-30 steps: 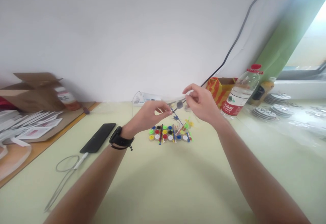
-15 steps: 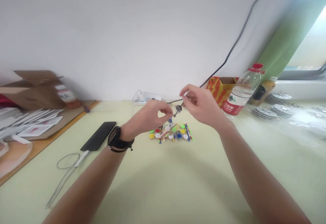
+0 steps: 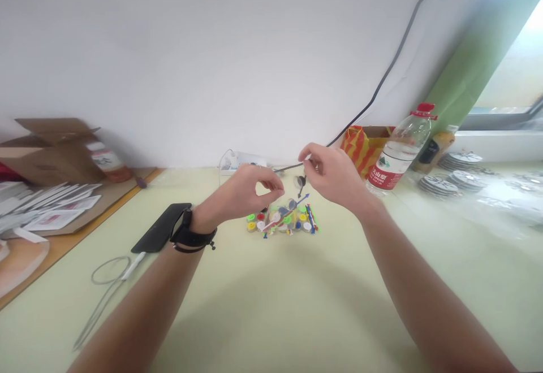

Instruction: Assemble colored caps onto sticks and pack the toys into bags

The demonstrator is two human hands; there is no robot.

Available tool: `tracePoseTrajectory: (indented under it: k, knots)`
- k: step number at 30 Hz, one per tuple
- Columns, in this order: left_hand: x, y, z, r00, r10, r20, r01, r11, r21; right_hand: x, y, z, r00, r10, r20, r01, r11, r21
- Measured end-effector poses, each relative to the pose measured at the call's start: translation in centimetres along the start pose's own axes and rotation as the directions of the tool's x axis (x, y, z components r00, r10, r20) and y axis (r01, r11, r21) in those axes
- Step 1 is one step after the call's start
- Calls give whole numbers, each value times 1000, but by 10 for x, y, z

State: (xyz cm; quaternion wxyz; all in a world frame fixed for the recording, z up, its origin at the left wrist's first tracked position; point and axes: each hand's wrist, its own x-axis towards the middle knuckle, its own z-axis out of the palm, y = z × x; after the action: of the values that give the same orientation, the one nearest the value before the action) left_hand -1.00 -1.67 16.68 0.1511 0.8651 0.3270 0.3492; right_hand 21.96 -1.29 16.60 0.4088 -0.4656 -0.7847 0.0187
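Disc pc [image 3: 300, 181], dark, hangs at R hand [image 3: 328, 174] tips; L hand [image 3: 244, 195] near, to its left.
R thumb + index pinched tog., apparently on pc's thin stem; disc sits just below tips. L thumb + index curled nearly to touching, gap between them & pc; can't tell if they grip anything. Coloured discs + sticks [image 3: 285, 220] on table [image 3: 297, 305], below & between hands, blurry; blue arrow-ended stick [image 3: 304, 199] tilted, below R tips, support unclear. Water bottle [image 3: 394, 161] right of R hand, blk phone [image 3: 159, 229] left of L wrist. To do well, prob.: R pinch light but firm, wrist steady; L tips best level w/ stem, not pushing disc face, else it may tilt/spin; work low so a drop won't scatter pcs.
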Motion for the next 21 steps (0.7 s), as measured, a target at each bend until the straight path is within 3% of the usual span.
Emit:
tracePoseTrajectory:
  k: [3, 7, 10, 14, 21]
  knots:
    - [0, 0, 0, 1000, -9, 15, 9, 1000, -13, 2, 2, 3, 999, 54, 0, -54, 990, 133]
    - [0, -1, 0, 1000, 1, 29, -1, 1000, 7, 2, -1, 14, 991, 135, 24, -137, 975, 174]
    - [-1, -2, -1, 999, 21, 44, -23, 999, 46, 1, -6, 19, 971, 174, 165, -209, 951, 226]
    - [-2, -3, -5, 998, 30, 63, -37, 994, 105, -1, -9, 16, 902, 181, 393, -313, 899, 306]
    - [-3, -7, -15, 1000, 30, 9, -31, 986, 166, 1, 14, -1, 881, 57, 470, -224, 925, 307]
